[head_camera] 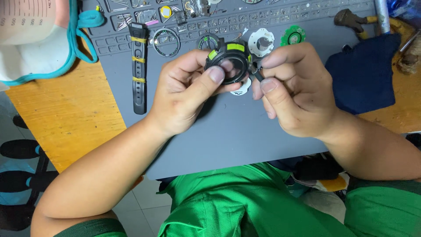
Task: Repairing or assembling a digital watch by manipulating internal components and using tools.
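Black with green tabs, the watch case (231, 61) sits above the grey mat (237, 131), pinched in the left hand (188, 94). The right hand (294, 92) grips a thin tool (257, 74) at its edge. A strap (139, 66) lies left; blue cloth (362, 72) right.

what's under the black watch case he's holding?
Under the black watch case, a white round part peeks out on the grey mat. The left hand and right hand hide the rest.
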